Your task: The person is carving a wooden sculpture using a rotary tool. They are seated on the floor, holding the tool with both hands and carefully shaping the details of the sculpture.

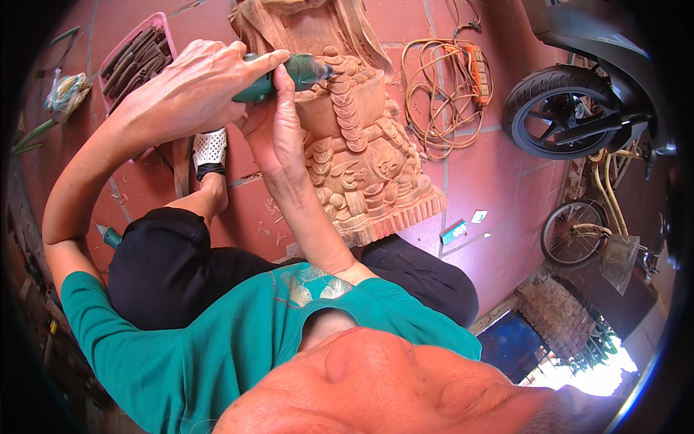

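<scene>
A dark green handheld rotary grinder (303, 70) points to the right, its metal bit meeting the upper part of a carved wooden sculpture (372, 170). My left hand (199, 83) wraps over the grinder's rear body, with the index finger stretched along its top. From below, my right hand (277, 137) steadies the grinder, its thumb pressed up against the body near the front; its other fingers are mostly hidden. Rounded relief shapes and a scaly braided strip cover the wood. The sculpture lies on the floor in front of my legs, its ridged base nearest me.
A pink basket (172, 36) of dark brown slender pieces stands at the far left. To the right lie an orange power strip (477, 74) with coiled cable, a small blue-white box (454, 232), a motorbike wheel (560, 112) and a bicycle wheel (575, 233). Wood chips dot the tiles.
</scene>
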A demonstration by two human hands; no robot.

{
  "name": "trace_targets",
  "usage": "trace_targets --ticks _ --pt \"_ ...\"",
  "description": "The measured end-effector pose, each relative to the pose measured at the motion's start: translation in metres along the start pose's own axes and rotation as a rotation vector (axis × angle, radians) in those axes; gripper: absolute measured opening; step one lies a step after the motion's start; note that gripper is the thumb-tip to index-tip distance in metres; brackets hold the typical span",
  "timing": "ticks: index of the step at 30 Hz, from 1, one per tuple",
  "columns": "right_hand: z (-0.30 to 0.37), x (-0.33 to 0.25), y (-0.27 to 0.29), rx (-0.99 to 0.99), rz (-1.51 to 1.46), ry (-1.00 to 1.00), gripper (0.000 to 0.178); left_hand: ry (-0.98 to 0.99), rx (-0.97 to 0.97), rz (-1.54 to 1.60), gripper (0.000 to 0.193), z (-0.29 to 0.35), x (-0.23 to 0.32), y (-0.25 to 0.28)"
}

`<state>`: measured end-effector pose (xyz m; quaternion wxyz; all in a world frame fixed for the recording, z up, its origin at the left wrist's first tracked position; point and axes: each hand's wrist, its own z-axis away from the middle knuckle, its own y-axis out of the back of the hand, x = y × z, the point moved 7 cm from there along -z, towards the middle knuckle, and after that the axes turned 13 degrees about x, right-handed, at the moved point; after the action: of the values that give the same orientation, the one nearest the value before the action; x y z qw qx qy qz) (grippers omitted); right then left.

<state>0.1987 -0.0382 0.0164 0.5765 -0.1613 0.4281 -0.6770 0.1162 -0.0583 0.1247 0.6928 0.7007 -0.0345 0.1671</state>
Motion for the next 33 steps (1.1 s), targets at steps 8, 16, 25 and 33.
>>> trace_targets --ticks 8,16,25,33 --pt "0.004 0.007 -0.003 -0.02 0.005 -0.011 0.042 0.034 -0.003 -0.033 0.09 0.009 -0.004 0.001" --pt "0.005 0.014 -0.003 -0.019 -0.005 -0.03 0.041 0.07 -0.036 0.019 0.09 0.014 -0.009 -0.001" --pt "0.003 0.02 -0.003 -0.039 -0.004 -0.037 0.045 0.099 -0.039 0.014 0.088 0.019 -0.013 0.001" --pt "0.001 0.027 -0.003 -0.056 0.003 -0.047 0.046 0.059 0.046 0.034 0.083 0.025 -0.018 0.0"
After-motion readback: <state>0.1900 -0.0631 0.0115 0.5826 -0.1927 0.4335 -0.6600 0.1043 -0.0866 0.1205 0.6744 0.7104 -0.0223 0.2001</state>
